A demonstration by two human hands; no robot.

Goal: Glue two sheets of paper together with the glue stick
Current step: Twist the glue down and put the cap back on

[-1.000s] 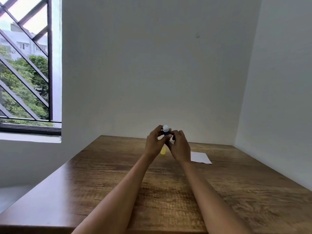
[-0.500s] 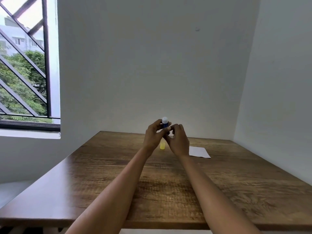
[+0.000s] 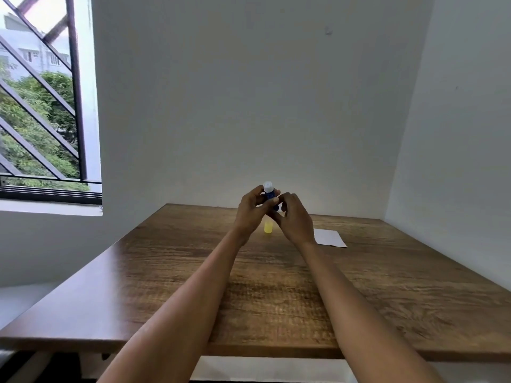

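**Glue stick up in both hands, paper waiting on the tabletop**

The person is holding the glue stick (image 3: 269,195) upright above the far middle of the tabletop (image 3: 166,272), with both arms stretched out. The left hand (image 3: 250,214) is wrapping the blue barrel from the side, its fingers (image 3: 273,201) closing across the front of the tube. The right hand (image 3: 294,221) is pinching in at the lower end of the barrel; whether it is turning the base or only steadying it, I cannot tell. The white end is pointing up, clear of both hands.

A small yellow cap-like piece (image 3: 268,227) is showing just below the hands; it could be the stick's cap, and whether it is standing on the wood or hanging from the hands is unclear.

The stick is looking light, rigid and smooth, so it is probably best gripped around the middle of the barrel, with the other hand free for the twist base. The glue itself is likely soft and would smear or snap if pushed out too far.

The paper (image 3: 329,237) is lying flat to the right, near the right wrist. It appears thin and floppy, likely to slide on the polished wood, so it would want pinning down flat. Only one sheet is distinguishable.

No brand, label or lettering is readable on the tube from here.
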